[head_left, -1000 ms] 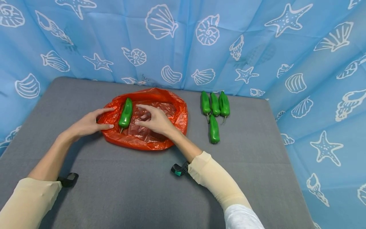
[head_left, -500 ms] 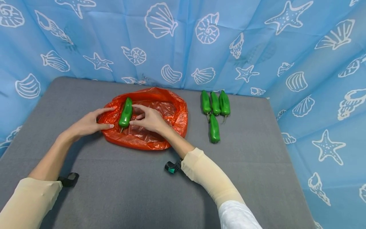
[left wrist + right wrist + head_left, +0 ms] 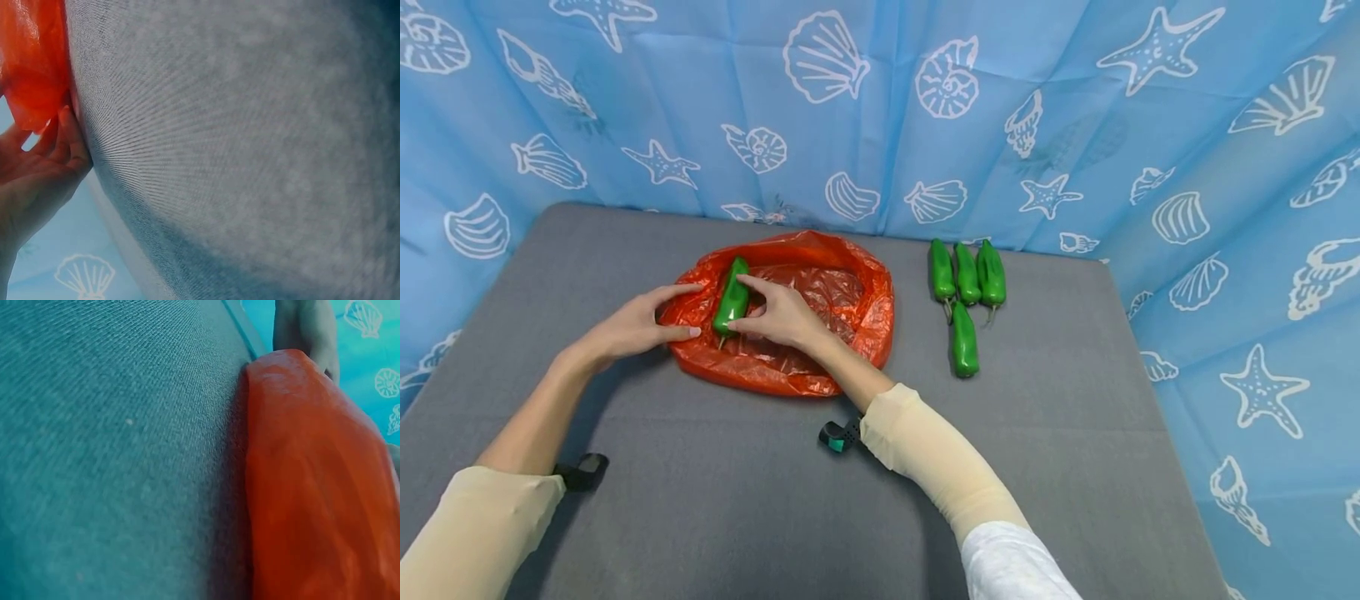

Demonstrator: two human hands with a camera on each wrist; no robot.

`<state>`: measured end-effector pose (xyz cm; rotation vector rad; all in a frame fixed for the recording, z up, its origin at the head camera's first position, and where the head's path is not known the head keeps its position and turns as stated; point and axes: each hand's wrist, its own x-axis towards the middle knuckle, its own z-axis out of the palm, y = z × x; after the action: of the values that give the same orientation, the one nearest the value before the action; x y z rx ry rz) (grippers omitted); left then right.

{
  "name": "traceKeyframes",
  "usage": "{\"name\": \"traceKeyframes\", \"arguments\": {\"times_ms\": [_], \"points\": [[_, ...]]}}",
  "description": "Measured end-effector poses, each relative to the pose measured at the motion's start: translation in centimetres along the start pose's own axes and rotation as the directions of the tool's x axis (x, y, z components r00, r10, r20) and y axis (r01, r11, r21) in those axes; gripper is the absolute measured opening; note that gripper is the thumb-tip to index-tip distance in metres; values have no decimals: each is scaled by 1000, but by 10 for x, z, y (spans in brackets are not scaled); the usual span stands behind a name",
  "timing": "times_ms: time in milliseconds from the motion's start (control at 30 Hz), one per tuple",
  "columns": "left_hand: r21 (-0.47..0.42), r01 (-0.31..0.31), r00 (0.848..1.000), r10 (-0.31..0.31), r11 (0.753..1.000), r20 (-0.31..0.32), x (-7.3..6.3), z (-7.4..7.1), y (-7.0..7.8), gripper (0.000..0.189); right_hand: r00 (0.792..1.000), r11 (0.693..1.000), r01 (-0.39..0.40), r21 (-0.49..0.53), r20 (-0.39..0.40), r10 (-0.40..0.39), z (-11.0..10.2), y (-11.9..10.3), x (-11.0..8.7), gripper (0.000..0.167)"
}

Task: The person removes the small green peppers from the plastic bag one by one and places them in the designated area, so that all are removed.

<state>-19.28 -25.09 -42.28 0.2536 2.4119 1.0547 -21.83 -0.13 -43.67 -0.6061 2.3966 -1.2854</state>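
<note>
A red plastic bag (image 3: 865,333) lies spread on the grey table with its mouth facing up. At its left edge my left hand (image 3: 632,321) holds the rim, thumb and forefinger reaching over the side. More of that grip shows in the left wrist view, where the fingers (image 3: 69,134) lie along the bag's end. Inside the bag, on the left, is one green pepper (image 3: 731,304), stem toward me. My right hand (image 3: 782,317) reaches over it with thumb and forefinger spread along its length, tips overlapping it. The bag's wall hides most of this hand in the right wrist view.
Several more green peppers (image 3: 967,275) lie right of the bag: a row side by side, with one pepper (image 3: 964,342) in front of it. A blue curtain (image 3: 880,108) with white shells rises behind the table. Black wrist straps sit on both forearms.
The right hand has moved left across the bag, from beside the pepper to over it, thumb and forefinger still spread. The left hand, bag and peppers stay where they were.
</note>
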Motion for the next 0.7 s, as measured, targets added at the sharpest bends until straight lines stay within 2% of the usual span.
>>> {"name": "traceKeyframes", "arguments": {"times_ms": [200, 367, 700], "points": [[7, 6, 1000, -6, 1000, -5, 0, 1, 0, 84, 999, 987, 47, -152, -17, -51, 5, -3, 4, 80], [16, 8, 1000, -8, 1000, -11, 1, 1, 0, 85, 999, 960, 28, -280, -20, -35, 7, -7, 7, 84], [23, 10, 1000, -10, 1000, -7, 2, 0, -2, 85, 999, 936, -39, -349, 9, 45, 13, -10, 13, 89]]}}
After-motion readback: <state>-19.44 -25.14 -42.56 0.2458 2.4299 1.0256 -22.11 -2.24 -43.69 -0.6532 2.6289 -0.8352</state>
